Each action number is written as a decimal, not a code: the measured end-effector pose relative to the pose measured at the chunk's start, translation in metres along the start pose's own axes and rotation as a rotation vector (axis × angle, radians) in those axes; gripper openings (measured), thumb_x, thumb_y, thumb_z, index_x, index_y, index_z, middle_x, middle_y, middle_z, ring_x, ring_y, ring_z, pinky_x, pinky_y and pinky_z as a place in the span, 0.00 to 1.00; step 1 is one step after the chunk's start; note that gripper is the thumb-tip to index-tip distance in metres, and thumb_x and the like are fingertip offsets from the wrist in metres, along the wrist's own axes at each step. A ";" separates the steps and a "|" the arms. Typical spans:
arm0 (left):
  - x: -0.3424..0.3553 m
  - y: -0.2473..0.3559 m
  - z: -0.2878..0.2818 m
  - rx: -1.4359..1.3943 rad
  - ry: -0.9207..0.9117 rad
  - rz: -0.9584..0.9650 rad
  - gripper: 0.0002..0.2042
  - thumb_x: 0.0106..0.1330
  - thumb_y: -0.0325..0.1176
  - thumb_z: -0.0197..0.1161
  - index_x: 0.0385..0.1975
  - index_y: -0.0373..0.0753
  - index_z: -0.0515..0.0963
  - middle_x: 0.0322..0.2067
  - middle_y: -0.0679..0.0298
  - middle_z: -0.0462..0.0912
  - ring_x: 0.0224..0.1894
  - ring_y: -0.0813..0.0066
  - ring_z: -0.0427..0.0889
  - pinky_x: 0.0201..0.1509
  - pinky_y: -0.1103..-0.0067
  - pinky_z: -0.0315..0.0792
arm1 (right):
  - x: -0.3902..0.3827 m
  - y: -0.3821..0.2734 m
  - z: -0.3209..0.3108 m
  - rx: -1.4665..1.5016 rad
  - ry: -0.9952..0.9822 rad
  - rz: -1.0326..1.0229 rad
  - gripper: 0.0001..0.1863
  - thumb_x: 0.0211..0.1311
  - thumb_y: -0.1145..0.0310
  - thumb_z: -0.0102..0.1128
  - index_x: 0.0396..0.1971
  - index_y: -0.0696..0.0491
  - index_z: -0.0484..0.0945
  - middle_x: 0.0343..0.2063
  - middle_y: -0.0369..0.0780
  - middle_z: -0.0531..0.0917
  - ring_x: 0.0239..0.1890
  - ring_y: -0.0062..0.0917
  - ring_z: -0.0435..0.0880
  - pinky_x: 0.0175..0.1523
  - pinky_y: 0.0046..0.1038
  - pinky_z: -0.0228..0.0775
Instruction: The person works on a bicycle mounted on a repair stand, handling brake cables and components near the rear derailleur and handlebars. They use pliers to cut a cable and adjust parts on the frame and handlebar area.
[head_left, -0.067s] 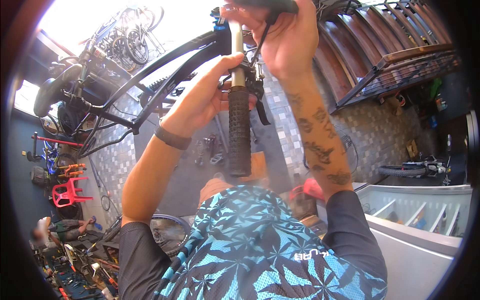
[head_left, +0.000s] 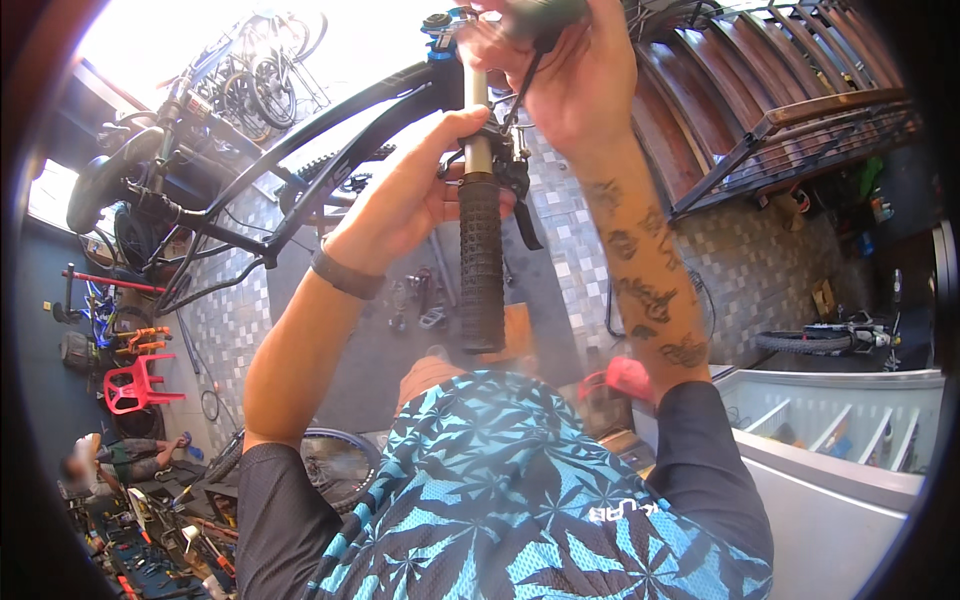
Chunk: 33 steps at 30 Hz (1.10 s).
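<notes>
A bicycle handlebar (head_left: pixel 478 160) points toward me, its bare silver tube ending in a black knurled grip (head_left: pixel 481 265). My left hand (head_left: pixel 415 190) is closed around the bar just above the grip, thumb along the tube and fingers passing beneath. Beside those fingers sits a black brake lever (head_left: pixel 525 215) with its clamp. At the top edge my right hand (head_left: pixel 575 95) is closed by the stem, around a dark, blurred object (head_left: pixel 540 15) whose kind I cannot make out. A thin black cable (head_left: pixel 525 85) runs from there down to the lever. The black bike frame (head_left: pixel 340 120) extends leftward.
Several bicycles (head_left: pixel 265 80) stand at the far left. Wooden slatted steps (head_left: pixel 740 90) with a metal frame rise at the right, above an open white chest freezer (head_left: pixel 850 400). A red chair (head_left: pixel 140 383), a seated person (head_left: pixel 130 455) and scattered tools (head_left: pixel 160 540) are at lower left.
My right forearm has shifted slightly to the right and down, and the dark object with it. My left hand keeps its hold; the handlebar has barely moved.
</notes>
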<state>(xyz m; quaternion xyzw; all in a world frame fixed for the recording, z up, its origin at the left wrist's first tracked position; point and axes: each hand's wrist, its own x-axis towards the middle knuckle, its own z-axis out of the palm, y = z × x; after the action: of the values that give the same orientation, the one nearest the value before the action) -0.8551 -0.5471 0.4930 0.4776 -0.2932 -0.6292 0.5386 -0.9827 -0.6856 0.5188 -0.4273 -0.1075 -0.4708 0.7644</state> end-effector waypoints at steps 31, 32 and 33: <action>0.034 -0.029 0.012 -0.303 -0.129 0.072 0.28 0.74 0.52 0.63 0.56 0.30 0.71 0.44 0.45 0.86 0.44 0.56 0.91 0.55 0.68 0.87 | 0.078 -0.149 0.154 -2.130 -1.126 0.423 0.11 0.62 0.62 0.70 0.31 0.55 0.91 0.26 0.43 0.90 0.30 0.34 0.91 0.34 0.32 0.83; 0.034 -0.028 0.013 -0.295 -0.129 0.067 0.28 0.74 0.53 0.63 0.56 0.30 0.71 0.44 0.46 0.86 0.45 0.56 0.91 0.55 0.68 0.87 | 0.058 -0.144 0.144 -2.285 -1.232 -0.013 0.11 0.62 0.62 0.70 0.28 0.55 0.90 0.26 0.44 0.89 0.29 0.36 0.90 0.34 0.33 0.84; 0.034 -0.028 0.013 -0.289 -0.133 0.066 0.29 0.73 0.53 0.63 0.56 0.30 0.71 0.45 0.46 0.86 0.45 0.56 0.91 0.55 0.68 0.87 | 0.053 -0.133 0.137 -2.457 -1.145 -0.092 0.11 0.62 0.62 0.69 0.28 0.55 0.90 0.26 0.44 0.89 0.30 0.37 0.90 0.34 0.34 0.84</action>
<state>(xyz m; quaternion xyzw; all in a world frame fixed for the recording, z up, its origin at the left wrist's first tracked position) -0.8769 -0.5744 0.4631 0.3422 -0.2503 -0.6770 0.6015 -1.0298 -0.6411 0.7061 -0.9582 0.0645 -0.0443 -0.2753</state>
